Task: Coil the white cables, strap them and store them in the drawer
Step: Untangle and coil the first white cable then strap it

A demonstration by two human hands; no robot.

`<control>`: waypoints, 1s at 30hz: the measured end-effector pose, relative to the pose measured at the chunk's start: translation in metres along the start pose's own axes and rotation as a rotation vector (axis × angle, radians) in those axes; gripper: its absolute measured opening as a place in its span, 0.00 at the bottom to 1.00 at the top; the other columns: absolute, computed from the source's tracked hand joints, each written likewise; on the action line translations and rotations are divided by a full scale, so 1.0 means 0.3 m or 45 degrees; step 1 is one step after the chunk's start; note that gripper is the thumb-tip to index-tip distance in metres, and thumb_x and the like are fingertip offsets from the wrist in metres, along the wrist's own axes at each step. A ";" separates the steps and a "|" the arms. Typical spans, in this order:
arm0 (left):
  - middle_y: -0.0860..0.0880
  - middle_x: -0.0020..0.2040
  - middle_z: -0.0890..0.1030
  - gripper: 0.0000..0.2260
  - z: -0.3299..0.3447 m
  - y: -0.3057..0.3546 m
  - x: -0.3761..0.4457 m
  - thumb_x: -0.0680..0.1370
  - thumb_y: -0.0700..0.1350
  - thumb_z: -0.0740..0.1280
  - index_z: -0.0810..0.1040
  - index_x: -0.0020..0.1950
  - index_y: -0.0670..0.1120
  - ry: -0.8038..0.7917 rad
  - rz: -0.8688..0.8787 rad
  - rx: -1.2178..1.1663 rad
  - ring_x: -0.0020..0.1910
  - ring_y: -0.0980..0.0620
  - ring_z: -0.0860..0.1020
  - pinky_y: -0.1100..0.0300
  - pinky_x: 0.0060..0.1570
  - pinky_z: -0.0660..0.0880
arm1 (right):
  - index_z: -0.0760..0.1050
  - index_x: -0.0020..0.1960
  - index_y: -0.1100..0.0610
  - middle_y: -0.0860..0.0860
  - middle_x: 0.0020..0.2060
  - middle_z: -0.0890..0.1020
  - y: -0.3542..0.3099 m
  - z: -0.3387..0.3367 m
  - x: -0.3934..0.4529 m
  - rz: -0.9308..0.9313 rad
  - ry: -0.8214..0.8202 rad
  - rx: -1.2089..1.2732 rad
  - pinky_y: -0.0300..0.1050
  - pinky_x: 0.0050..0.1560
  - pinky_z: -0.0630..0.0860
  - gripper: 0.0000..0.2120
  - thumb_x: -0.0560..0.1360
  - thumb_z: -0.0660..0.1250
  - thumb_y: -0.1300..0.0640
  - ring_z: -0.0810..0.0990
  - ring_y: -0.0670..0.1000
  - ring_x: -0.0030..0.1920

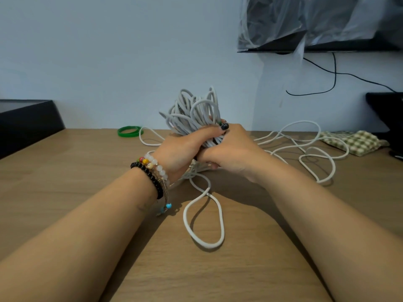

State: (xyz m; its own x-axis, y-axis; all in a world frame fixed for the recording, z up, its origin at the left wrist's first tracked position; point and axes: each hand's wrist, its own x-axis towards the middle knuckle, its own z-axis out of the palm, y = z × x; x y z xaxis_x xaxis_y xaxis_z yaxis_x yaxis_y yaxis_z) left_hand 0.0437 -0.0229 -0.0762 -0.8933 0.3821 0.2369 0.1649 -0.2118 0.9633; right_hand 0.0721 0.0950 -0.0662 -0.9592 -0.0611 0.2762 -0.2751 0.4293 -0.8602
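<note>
White bundled cable coil (196,114) stands upright, gripped between left hand (181,153) and right hand (231,153); loose white cable loops (305,149) trail rightward, nearer the right hand.

White cables (197,114) — green-checked cloth (357,141)

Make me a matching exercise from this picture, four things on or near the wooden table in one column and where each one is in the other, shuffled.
Things:
1. bundle of coiled white cable
2. green plastic ring
3. green checked cloth
4. loose white cable loop

Places:
A. far right of the table
B. held upright in both hands
C. flat on the table between the forearms
D. by the wall, left of the hands

Pairs: 1-B, 2-D, 3-A, 4-C
</note>
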 end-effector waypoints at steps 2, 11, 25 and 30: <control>0.45 0.54 0.84 0.14 0.003 -0.012 0.003 0.70 0.45 0.72 0.82 0.55 0.45 -0.002 -0.006 -0.035 0.55 0.48 0.82 0.45 0.55 0.78 | 0.81 0.48 0.49 0.44 0.34 0.83 0.008 0.002 0.005 -0.019 0.095 -0.142 0.48 0.38 0.81 0.16 0.62 0.74 0.61 0.82 0.46 0.37; 0.47 0.53 0.85 0.14 0.031 -0.041 0.012 0.74 0.45 0.72 0.81 0.59 0.44 0.149 0.018 -0.052 0.53 0.53 0.83 0.56 0.53 0.77 | 0.80 0.47 0.54 0.49 0.37 0.82 0.014 -0.002 0.009 -0.145 0.366 -0.516 0.41 0.36 0.77 0.10 0.66 0.72 0.56 0.80 0.49 0.39; 0.52 0.48 0.86 0.22 0.008 -0.012 0.007 0.66 0.64 0.74 0.83 0.52 0.51 0.137 -0.018 0.365 0.50 0.55 0.83 0.50 0.59 0.78 | 0.73 0.49 0.52 0.47 0.39 0.82 0.031 -0.012 0.019 -0.280 0.379 -0.509 0.49 0.42 0.79 0.11 0.67 0.67 0.57 0.79 0.52 0.41; 0.54 0.41 0.85 0.21 0.015 0.038 -0.020 0.70 0.57 0.62 0.79 0.53 0.44 -0.191 0.126 0.499 0.44 0.62 0.83 0.69 0.45 0.76 | 0.74 0.42 0.51 0.45 0.32 0.78 0.004 -0.043 0.010 -0.053 0.395 -0.166 0.39 0.29 0.70 0.08 0.69 0.69 0.62 0.76 0.47 0.32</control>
State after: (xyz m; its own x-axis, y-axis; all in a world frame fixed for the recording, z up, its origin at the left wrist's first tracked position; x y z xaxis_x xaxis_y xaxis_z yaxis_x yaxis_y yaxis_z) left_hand 0.0529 -0.0236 -0.0660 -0.7995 0.5096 0.3181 0.4186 0.0927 0.9034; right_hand 0.0697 0.1069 -0.0609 -0.8759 0.1878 0.4444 -0.2835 0.5450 -0.7891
